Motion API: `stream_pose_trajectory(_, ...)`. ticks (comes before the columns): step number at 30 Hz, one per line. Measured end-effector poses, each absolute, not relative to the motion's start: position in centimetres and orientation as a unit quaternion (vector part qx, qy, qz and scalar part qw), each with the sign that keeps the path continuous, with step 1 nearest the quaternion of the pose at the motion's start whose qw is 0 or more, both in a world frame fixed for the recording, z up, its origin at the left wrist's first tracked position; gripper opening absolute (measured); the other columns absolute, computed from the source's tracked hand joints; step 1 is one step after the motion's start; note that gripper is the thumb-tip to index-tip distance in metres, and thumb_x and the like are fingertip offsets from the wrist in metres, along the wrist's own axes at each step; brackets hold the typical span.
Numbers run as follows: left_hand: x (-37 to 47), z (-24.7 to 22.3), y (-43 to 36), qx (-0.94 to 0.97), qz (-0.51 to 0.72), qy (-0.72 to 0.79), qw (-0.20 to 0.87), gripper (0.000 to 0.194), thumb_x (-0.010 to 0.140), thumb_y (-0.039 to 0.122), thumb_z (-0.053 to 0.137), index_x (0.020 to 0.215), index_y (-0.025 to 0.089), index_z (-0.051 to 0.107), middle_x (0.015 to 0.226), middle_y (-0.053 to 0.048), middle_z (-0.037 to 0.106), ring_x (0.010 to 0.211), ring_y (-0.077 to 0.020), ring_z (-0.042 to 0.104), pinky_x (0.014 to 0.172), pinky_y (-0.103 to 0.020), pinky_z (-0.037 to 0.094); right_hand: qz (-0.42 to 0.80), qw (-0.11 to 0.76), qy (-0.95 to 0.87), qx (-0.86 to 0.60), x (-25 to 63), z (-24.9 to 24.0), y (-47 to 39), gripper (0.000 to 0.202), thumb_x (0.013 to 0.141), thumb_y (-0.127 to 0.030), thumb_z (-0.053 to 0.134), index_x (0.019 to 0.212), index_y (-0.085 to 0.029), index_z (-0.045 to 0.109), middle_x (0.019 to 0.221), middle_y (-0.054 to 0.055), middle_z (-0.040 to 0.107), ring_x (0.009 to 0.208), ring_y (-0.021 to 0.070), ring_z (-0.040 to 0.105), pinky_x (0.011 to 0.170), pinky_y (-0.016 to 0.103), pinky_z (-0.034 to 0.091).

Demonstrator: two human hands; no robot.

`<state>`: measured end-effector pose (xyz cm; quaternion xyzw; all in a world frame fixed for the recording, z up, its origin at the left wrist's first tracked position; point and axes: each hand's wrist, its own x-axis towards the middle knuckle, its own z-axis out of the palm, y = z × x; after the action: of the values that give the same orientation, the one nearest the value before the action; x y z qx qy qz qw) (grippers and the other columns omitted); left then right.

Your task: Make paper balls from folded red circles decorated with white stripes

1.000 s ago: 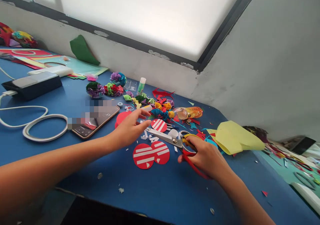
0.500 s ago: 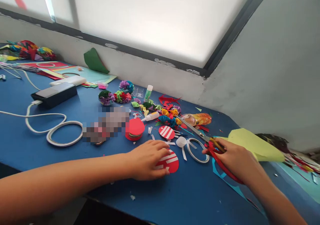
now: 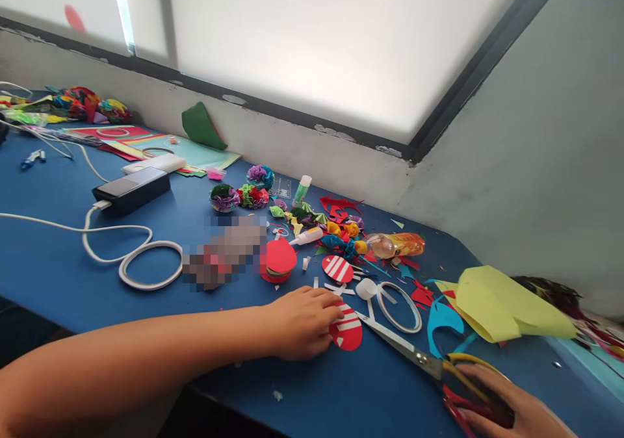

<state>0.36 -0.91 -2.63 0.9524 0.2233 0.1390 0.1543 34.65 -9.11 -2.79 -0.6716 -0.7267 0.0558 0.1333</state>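
My left hand [image 3: 312,324] lies on the blue table, its curled fingers pressing the left edge of a red paper oval [image 3: 351,337] with white stripes. The hand covers part of that oval. In my right hand [image 3: 507,399] are scissors [image 3: 422,359] with red and yellow handles, fingers in the loops. Their blades look nearly closed, and the tips reach the oval's right edge. Just behind lies a second striped red oval [image 3: 337,269], with white paper strips [image 3: 340,289] and a round white paper piece [image 3: 366,288] close by.
A white ring [image 3: 400,308], blue paper scraps [image 3: 444,324] and yellow paper [image 3: 507,305] lie to the right. Behind are a glue bottle [image 3: 308,236], a glue stick [image 3: 302,191], a drink bottle [image 3: 396,245] and paper flowers. A cabled black device [image 3: 131,190] sits left.
My right hand has lowered the scissors toward me, bringing the tips from above the back clutter to the striped oval. My left hand stays at the oval, with its fingers drawn closer together.
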Motion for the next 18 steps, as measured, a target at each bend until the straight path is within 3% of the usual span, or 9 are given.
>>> stream_pose_trajectory(4,0.2,-2.6,-0.7,0.952,0.140,0.226,0.150,0.033,0.081,0.015,0.048,0.114,0.014,0.054,0.129,-0.015,0.053,0.117,-0.0269,0.051,0.095,-0.040,0.044,0.118,0.069,-0.732,-0.668,35.1,-2.3,-9.1,0.044,0.072,-0.052,0.056,0.103,-0.025,0.071,0.110,0.008,0.068,0.100,0.0291,0.064,0.086,0.035,0.054)
stream_pose_trajectory(7,0.2,-2.7,-0.6,0.952,0.138,0.228,0.148,0.035,0.081,0.013,0.046,0.116,0.014,0.053,0.129,-0.015,0.053,0.117,-0.0272,0.051,0.095,-0.041,0.043,0.065,0.065,-0.735,-0.672,34.1,-0.8,-8.1,0.041,0.074,-0.055,0.053,0.096,-0.025,0.072,0.106,0.009,0.069,0.096,0.0307,0.066,0.085,0.042,0.054)
stream_pose_trajectory(10,0.3,-2.8,-0.5,0.951,0.137,0.233,0.151,0.039,0.079,0.010,0.045,0.117,0.015,0.052,0.130,-0.014,0.052,0.118,-0.0274,0.050,0.095,-0.042,0.042,0.037,0.079,-0.754,-0.651,30.7,1.5,-6.1,0.035,0.082,-0.049,0.048,0.095,-0.024,0.069,0.101,0.009,0.070,0.090,0.0279,0.067,0.077,0.040,0.055)
stream_pose_trajectory(13,0.4,-2.9,-0.4,0.949,0.138,0.238,0.155,0.042,0.076,0.007,0.044,0.117,0.017,0.053,0.131,-0.012,0.052,0.118,-0.0266,0.050,0.095,-0.042,0.042,0.057,0.081,-0.785,-0.612,25.5,3.4,-2.9,0.034,0.087,-0.044,0.044,0.103,-0.022,0.065,0.105,0.009,0.069,0.093,0.0263,0.065,0.080,0.037,0.052)
stream_pose_trajectory(18,0.3,-3.2,0.1,0.941,0.159,0.246,0.169,0.044,0.077,0.006,0.043,0.118,0.018,0.051,0.130,-0.010,0.053,0.117,-0.0241,0.051,0.095,-0.038,0.043,0.080,0.068,-0.804,-0.585,19.4,2.5,2.7,0.042,0.084,-0.042,0.051,0.113,-0.013,0.059,0.112,0.017,0.064,0.104,0.0340,0.059,0.085,0.043,0.046)
